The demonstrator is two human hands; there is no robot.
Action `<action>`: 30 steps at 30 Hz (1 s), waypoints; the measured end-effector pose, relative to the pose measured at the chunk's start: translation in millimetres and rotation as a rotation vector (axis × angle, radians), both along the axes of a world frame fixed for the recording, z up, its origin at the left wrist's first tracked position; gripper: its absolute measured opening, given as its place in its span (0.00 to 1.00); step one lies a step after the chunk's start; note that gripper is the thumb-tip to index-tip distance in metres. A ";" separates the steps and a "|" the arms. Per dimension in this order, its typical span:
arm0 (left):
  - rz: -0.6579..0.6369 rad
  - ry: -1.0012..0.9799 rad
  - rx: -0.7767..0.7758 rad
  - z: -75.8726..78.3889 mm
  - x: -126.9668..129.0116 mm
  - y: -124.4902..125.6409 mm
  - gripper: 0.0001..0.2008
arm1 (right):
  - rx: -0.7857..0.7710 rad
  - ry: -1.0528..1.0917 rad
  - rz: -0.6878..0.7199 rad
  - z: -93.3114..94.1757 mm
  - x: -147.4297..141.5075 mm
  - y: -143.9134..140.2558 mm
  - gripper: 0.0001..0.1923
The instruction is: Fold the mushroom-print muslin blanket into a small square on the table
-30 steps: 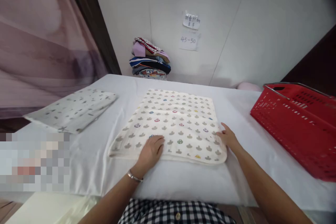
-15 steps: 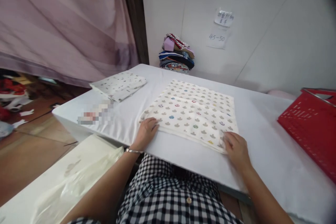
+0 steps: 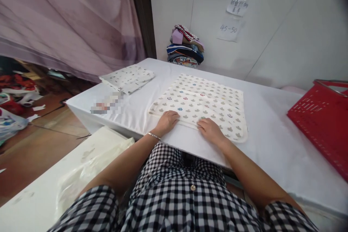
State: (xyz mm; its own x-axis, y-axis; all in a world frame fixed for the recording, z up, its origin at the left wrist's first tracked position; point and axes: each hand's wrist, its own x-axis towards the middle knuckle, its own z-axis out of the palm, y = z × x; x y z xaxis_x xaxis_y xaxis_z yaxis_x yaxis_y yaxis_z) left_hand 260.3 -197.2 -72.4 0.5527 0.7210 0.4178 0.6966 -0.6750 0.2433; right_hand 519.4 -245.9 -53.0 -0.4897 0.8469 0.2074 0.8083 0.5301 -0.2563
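Observation:
A white cloth [image 3: 217, 98] printed with small grey and coloured motifs lies spread as a rough rectangle on the white-covered table [image 3: 272, 134]. Its near edge shows layers, so it looks folded. My left hand [image 3: 169, 120] rests on that edge left of the middle, fingers stretched over the fabric. My right hand [image 3: 210, 129] lies on the same edge a little further right, fingers extended on the cloth; its thumb is hard to see. A gap of bare edge separates the two hands. Neither hand lifts the fabric.
Another folded printed cloth [image 3: 127, 78] lies at the table's left, with a pixelated item [image 3: 107, 104] in front. A red basket [image 3: 320, 123] stands at the right. Behind the far edge is a stack of folded fabrics [image 3: 186, 49]. A white surface [image 3: 35, 192] bears a plastic bag [image 3: 81, 177].
Both hands have moved inward along the cloth's near edge from its two corners, the right hand farther. The right hand has left the right corner, which now lies flat. The view has shifted slightly.

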 end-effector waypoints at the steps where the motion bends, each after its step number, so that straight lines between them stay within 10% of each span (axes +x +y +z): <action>1: -0.008 0.009 0.001 -0.2 2.1 1.2 0.10 | 0.012 -0.006 -0.008 -0.9 -0.4 -0.1 0.10; 15: -0.166 0.305 0.141 10.7 12.5 15.6 0.14 | 0.149 -0.144 -0.067 -10.9 -4.1 0.3 0.16; 30: -0.025 0.087 0.113 4.8 4.2 -2.7 0.14 | 0.318 0.220 0.032 -23.8 4.1 -9.8 0.21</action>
